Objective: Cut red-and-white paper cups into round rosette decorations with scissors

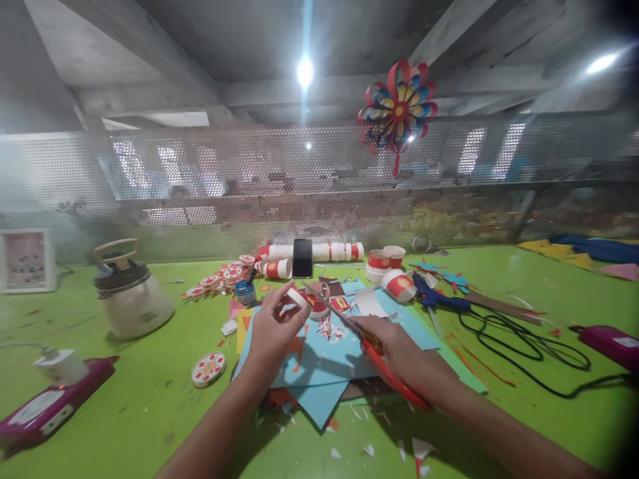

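Observation:
Between the fingers and thumb of my left hand (273, 332) is a small red-and-white piece of paper cup (298, 297). My right hand (402, 347) grips a pair of scissors (382, 367) by its red handles. The blades point up and left, with their tips close to the cup piece; whether they touch it I cannot tell. Both hands are over light blue paper sheets (324, 367), where small red and white scraps (330, 329) lie. A round disc with red diamond shapes (208, 369) rests left of my left hand.
Behind the sheets are a phone (302, 258), a row of paper cups (339, 251) and a blue jar (245, 292). To the right lie a blue glue gun (439, 297) and its black cable. A kettle-like pot (132, 303) and a power strip (60, 399) occupy the left.

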{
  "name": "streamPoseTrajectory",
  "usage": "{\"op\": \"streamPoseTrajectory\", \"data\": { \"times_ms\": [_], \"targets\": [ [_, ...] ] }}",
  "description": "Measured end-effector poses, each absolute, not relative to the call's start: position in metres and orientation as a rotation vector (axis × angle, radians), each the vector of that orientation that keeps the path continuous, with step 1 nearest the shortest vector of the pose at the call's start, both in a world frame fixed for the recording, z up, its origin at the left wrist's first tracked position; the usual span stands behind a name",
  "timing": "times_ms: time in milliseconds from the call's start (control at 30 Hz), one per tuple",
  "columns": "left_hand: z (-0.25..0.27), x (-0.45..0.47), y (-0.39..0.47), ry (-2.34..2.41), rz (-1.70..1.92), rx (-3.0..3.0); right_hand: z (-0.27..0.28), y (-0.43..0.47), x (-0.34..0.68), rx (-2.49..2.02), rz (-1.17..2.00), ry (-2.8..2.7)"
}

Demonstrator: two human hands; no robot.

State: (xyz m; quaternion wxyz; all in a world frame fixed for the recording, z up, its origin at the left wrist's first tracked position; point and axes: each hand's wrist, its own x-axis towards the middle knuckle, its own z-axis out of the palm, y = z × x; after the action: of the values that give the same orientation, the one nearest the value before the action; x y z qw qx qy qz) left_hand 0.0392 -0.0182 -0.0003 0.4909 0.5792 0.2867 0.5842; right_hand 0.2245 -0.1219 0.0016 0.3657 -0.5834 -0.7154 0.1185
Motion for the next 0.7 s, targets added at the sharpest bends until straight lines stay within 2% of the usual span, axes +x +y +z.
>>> {"op": "streamPoseTrajectory", "data": {
  "times_ms": [467, 700],
  "targets": [
    [0.007, 0.039, -0.028, 0.648, 1.321, 1.330, -0.006, -0.130, 0.223, -1.753, 0.005, -1.972],
    [0.004, 0.038, -0.031, 0.589, 1.294, 1.288, 0.000, -0.134, 0.220, -1.747, -0.032, -1.947]
  ]
}}
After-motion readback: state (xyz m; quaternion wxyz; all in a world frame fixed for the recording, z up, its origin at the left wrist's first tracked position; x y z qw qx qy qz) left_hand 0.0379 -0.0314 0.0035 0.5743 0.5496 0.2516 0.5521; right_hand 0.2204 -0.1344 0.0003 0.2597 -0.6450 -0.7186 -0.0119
